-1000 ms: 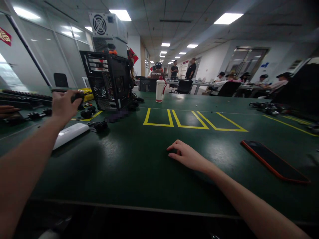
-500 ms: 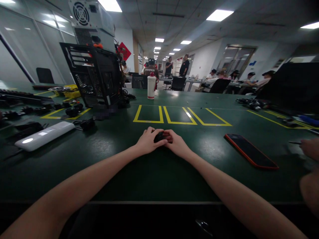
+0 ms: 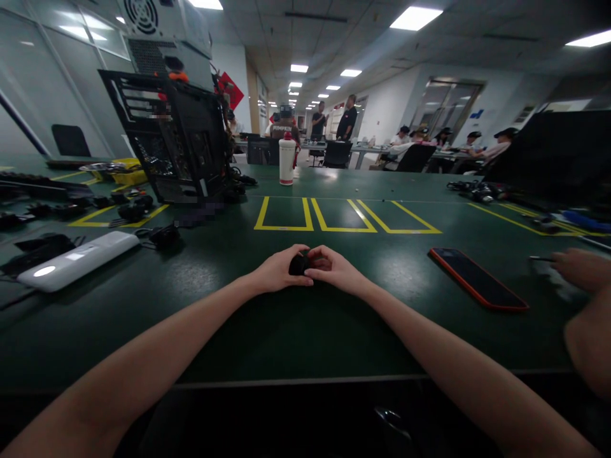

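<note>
Three yellow tape outlines (image 3: 344, 230) mark the green counter (image 3: 296, 343) in the head view, with a white bottle (image 3: 286, 162) behind them, a computer case (image 3: 181, 143) to the left and an orange-edged phone (image 3: 477, 280) to the right. Beyond, seated people (image 3: 472, 143) and two standing people (image 3: 348, 119) share a room lit by ceiling lights (image 3: 416, 18).

A small black object (image 3: 298, 264) sits between the hands, on the near side of the outlines. The left hand (image 3: 277, 268) pinches it between thumb and fingers; the right hand (image 3: 337, 271) half-curls beside it — whether gripping, I cannot tell.

Compared with one second ago, the left hand is in from the far left — and a co-worker's hand (image 3: 585, 267) now shows at right.
</note>
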`<state>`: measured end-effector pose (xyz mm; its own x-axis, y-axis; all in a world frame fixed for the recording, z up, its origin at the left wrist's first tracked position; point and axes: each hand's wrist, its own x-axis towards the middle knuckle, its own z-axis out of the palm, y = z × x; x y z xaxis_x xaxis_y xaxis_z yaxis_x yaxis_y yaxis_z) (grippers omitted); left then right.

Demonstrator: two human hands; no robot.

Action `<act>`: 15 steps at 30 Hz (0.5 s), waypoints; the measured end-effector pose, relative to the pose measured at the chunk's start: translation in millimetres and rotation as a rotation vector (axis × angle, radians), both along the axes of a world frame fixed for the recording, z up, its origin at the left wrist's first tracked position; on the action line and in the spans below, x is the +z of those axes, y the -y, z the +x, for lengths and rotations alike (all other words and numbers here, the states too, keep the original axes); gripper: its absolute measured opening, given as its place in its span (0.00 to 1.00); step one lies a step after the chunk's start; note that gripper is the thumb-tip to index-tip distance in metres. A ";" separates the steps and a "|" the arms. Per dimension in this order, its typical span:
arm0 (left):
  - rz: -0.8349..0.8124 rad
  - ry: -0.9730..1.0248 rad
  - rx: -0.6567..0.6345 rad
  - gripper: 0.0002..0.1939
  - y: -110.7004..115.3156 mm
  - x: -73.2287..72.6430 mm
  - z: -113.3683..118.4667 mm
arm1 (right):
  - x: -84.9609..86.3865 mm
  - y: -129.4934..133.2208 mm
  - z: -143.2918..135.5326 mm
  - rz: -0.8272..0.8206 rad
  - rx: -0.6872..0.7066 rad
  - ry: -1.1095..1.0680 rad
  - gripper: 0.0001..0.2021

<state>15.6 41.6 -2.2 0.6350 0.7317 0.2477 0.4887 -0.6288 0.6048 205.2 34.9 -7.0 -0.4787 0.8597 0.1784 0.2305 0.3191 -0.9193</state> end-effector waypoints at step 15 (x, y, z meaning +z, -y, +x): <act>0.292 -0.637 0.928 0.25 -55.2 28.7 -169.5 | -5.4 -5.0 5.7 -0.024 -0.007 0.065 0.16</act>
